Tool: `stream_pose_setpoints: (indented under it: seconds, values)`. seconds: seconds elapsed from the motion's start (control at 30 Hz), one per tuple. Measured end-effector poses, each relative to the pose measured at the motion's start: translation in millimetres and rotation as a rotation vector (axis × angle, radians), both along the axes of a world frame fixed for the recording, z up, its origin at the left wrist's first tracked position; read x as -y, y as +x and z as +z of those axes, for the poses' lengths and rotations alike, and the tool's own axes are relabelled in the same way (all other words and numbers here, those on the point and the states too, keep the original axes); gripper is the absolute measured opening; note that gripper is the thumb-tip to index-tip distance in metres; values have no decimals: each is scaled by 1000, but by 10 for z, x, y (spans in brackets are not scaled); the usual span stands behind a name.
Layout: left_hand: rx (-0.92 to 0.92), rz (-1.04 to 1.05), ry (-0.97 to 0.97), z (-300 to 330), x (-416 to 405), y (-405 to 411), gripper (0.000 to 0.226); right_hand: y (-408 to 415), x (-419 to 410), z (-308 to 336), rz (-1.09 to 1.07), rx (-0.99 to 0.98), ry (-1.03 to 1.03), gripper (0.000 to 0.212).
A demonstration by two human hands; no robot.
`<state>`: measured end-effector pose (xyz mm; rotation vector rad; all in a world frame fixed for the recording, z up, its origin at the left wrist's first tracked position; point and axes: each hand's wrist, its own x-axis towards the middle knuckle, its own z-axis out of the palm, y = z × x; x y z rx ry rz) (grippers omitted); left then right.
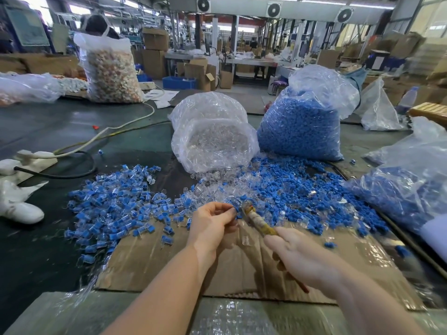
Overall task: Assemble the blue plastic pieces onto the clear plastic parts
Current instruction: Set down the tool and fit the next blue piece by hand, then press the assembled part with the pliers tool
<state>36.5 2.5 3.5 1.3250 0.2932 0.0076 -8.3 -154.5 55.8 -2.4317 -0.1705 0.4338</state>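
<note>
The left hand (pixel 212 222) is raised over a flattened sheet of brown cardboard (pixel 169 264), its fingers curled inward and the fingertips pinching a small blue plastic piece (pixel 234 210) together with what looks like a clear part; the clear part is too blurred to make out fully. Just to the right of those fingertips, the right hand (pixel 300 255) grips a worn yellowish stick-like tool (pixel 257 220), fingers wrapped round its handle, with the tip angled up and left so that it meets the item pinched in the left hand.

Directly beyond both hands lies a scatter of loose clear plastic parts (pixel 217 192) mixed with blue ones. To the right of the right hand, a broad heap of loose blue plastic pieces (pixel 304 189) spreads across the table. To the left of the left hand sits a pile of joined blue-and-clear pieces (pixel 113 204).

Farther ahead of the left hand stands an open transparent bag of clear parts (pixel 212 134), and ahead of the right hand a taller transparent bag full of blue pieces (pixel 302 124). Well to the right of the right hand lies another plastic bag holding blue pieces (pixel 401 189). Far to the left of the left hand are a white cloth glove (pixel 19 206) and a white power strip with cables (pixel 31 158) on the dark green table (pixel 60 122)
</note>
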Motion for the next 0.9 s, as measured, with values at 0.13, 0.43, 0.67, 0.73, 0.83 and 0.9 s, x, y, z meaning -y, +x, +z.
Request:
stream_pose_setpoints:
  seconds: [0.13, 0.43, 0.67, 0.73, 0.83, 0.9]
  values:
    - [-17, 29, 10, 4, -29, 26, 9, -20, -32, 1, -58, -100, 125, 25]
    - [-34, 73, 81, 13, -48, 30, 12, -65, -38, 16, -34, -167, 181, 14]
    - [-39, 65, 63, 77, -56, -2, 10, -58, -18, 43, -58, -248, 310, 17]
    - [-47, 64, 69, 83, -43, -5, 9, -55, -19, 54, -52, -246, 297, 15]
    - [-55, 69, 62, 83, -39, -10, 9, -57, -26, 66, -45, -232, 287, 14]
    - [-62, 69, 58, 89, -34, -21, 9, -65, -36, 63, -30, -207, 264, 14]
